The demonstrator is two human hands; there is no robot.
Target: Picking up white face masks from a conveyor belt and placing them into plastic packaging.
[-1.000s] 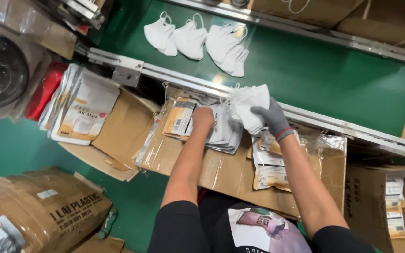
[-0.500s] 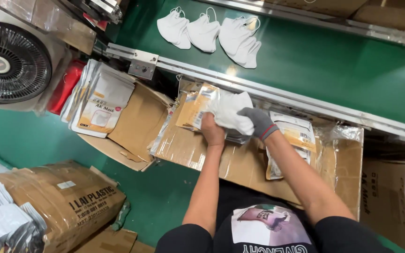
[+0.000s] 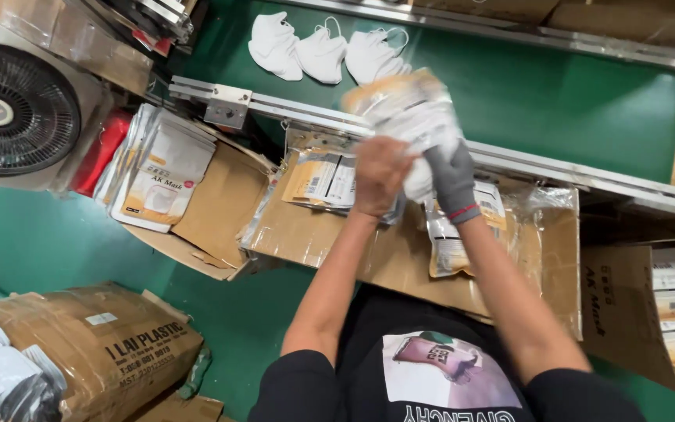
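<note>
Your left hand (image 3: 380,173) is bare and closed around the bottom of a white mask (image 3: 423,133) and a clear pouch (image 3: 400,98), which you hold up in front of you. Your right hand (image 3: 453,178) wears a grey glove and grips the same mask from the other side. The picture is blurry here, so I cannot tell if the mask is inside the pouch or only partway in. It looks like you are in the middle of packing this one. Past your hands, three white masks (image 3: 322,51) lie on the green belt (image 3: 556,86), not packed yet. Just below your hands, some pouches (image 3: 326,180) lie on the flat cardboard (image 3: 314,234). More pouches in a pile (image 3: 158,168) sit well off to the left of your left hand, near the black fan (image 3: 13,109).
</note>
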